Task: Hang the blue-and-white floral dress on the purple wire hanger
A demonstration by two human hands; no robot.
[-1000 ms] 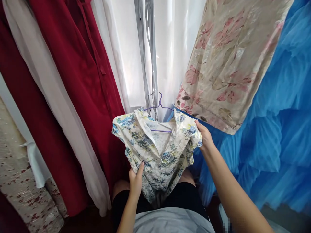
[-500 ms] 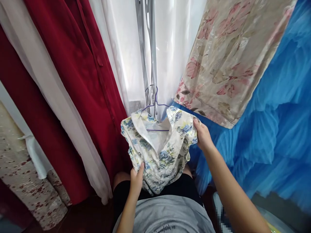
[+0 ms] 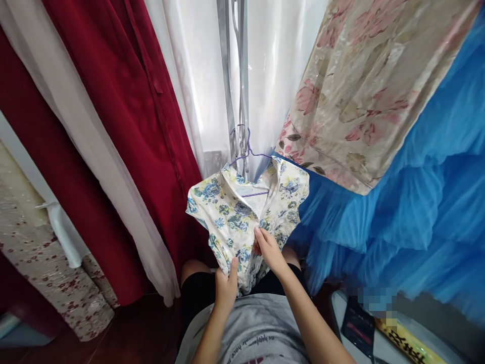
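Observation:
A white blouse (image 3: 227,207) with blue and yellow flowers hangs on a thin purple hanger (image 3: 249,146) in front of my lap. My left hand (image 3: 226,288) grips its lower left side, thumb on top of the cloth. My right hand (image 3: 270,250) pinches the front at the bottom of the V-shaped neckline, where the edges meet. The hanger's hook is at a silver stand (image 3: 238,65) with hanging straps or bars; how it is fastened is unclear. The fingertips of both hands are partly hidden behind the fabric.
Red cloth (image 3: 125,111) and a pale sheer drape (image 3: 76,91) hang at left. A beige floral garment (image 3: 364,106) and a ruffled blue tulle dress (image 3: 409,207) hang at right. White curtain (image 3: 200,76) stands behind. A dark packet (image 3: 358,323) and a yellow package (image 3: 405,341) lie low at right.
My right hand has left the blouse's right shoulder and moved down and inward to the front neckline. My left hand still holds the lower left side. The blouse's shoulders now spread flatter.

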